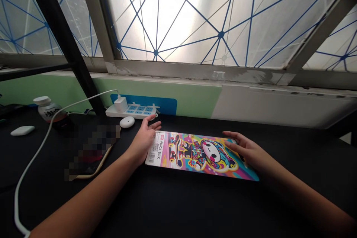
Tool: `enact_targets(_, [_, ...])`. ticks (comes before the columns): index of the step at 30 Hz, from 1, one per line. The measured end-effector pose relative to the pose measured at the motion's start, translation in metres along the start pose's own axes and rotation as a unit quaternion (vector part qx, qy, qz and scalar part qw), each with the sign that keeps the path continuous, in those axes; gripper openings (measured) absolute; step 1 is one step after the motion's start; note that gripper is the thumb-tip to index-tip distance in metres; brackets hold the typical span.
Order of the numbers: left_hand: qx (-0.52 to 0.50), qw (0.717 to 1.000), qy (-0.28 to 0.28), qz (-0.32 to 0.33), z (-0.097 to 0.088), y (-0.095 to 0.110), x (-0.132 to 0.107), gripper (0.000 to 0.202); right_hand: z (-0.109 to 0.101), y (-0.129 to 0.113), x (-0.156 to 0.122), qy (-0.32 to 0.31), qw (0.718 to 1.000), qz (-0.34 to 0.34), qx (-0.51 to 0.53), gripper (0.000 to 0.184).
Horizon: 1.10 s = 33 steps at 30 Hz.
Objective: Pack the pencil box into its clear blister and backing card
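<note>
Two bare forearms enter from the bottom of the view. A flat rectangular pencil box (200, 156), glossy, printed with a multicoloured cartoon figure on a skateboard, with a white barcode strip at its left end, lies flat and slightly angled on a matte black tabletop (195, 208). The left hand (143, 143) is open, palm down, fingers spread, resting over the box's left end without gripping. The right hand (245, 150) is also open, its fingers laid on the box's right part, no grip. Just past the left fingertips sit a white oval plastic object (127, 121) and a white power strip (131, 111) with blue sockets. A white charger (121, 104) in the strip feeds a white cable (36, 156) trailing toward the lower left. Farther left stand a white-capped bottle (48, 109) and a white rounded case (22, 130). A pixelated patch (92, 148) obscures whatever lies left of the box.
</note>
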State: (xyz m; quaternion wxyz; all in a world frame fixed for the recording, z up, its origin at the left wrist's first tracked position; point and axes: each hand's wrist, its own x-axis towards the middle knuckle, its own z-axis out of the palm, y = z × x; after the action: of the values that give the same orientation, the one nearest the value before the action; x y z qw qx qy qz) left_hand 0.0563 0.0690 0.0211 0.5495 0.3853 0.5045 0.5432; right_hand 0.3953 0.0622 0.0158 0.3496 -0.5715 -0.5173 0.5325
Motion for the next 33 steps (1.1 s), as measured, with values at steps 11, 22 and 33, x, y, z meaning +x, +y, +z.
enact_targets(11, [-0.019, 1.0, 0.017, -0.015, 0.0, 0.002, 0.003, 0.036, -0.003, -0.004, -0.005, 0.015, 0.98, -0.093, -0.177, 0.051])
enact_targets(22, [-0.143, 0.985, -0.009, 0.097, 0.003, 0.02, -0.011, 0.038, -0.007, -0.019, -0.038, 0.157, 0.861, -0.34, -0.345, 0.034])
enact_targets(33, [0.186, 0.967, -0.089, 0.15, -0.01, 0.027, -0.009, 0.032, 0.003, -0.017, -0.044, -0.023, 0.816, -0.342, -0.466, 0.012])
